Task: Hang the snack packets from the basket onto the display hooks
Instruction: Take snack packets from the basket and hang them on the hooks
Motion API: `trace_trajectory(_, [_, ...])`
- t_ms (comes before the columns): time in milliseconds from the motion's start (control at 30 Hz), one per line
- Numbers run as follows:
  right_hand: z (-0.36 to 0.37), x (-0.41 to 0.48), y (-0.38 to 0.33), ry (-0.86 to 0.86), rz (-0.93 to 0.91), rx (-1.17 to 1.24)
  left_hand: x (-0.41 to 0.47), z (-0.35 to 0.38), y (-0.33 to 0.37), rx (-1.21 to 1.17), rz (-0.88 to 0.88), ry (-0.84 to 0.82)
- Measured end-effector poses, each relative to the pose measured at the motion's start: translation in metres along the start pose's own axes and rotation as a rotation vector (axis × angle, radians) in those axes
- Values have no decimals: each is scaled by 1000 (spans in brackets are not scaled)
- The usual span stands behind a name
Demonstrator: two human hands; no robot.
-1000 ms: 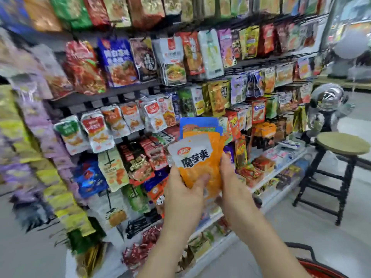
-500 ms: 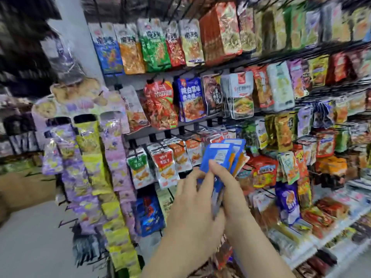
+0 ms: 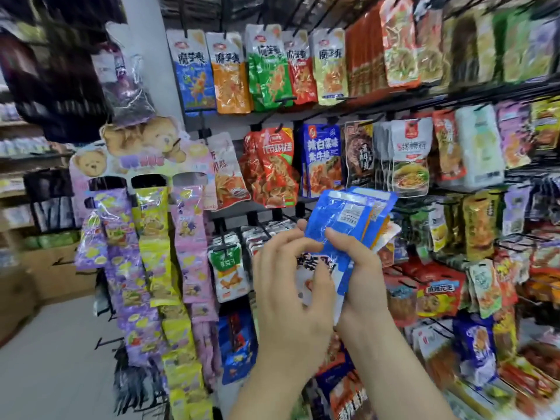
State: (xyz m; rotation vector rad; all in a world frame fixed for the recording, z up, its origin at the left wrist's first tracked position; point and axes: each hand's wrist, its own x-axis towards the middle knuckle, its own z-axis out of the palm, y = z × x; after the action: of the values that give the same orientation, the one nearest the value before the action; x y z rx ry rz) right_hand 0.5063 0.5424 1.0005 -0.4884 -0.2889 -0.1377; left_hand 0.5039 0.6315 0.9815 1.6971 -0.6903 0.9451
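Packed hooks (image 3: 283, 100) are crowding the wall while the right hand (image 3: 360, 274) is gripping fanned packets (image 3: 342, 219) in front of them and the left hand (image 3: 291, 286) is pinching one, so the loose rest may be slipping floorward.

A pale wall (image 3: 151, 13) rises behind a dark rack (image 3: 472, 93) whose rails run across the right side, all under bright, even light. At lower left lies a smooth light-grey floor (image 3: 51, 359), with brown cardboard boxes (image 3: 57, 268) standing on it at the far side. Above the boxes are what seem to be stocked shelves (image 3: 18, 153), too blurred to read.
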Motion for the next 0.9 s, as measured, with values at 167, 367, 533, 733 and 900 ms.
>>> trace_trajectory(167, [-9, 42, -30, 7, -33, -60, 34, 16, -3, -242, -461, 47])
trace_trajectory(367, [-8, 87, -56, -116, -8, -83, 84, 61, -2, -431, -506, 261])
trace_trajectory(533, [-1, 115, -78, -197, -55, -113, 119, 86, 1, -430, -429, 455])
trace_trajectory(733, [5, 127, -79, -211, -90, -126, 143, 91, -4, -215, -330, 479])
trace_trajectory(900, [-3, 154, -105, -146, -279, -393, 170, 49, 4, -219, -219, 452])
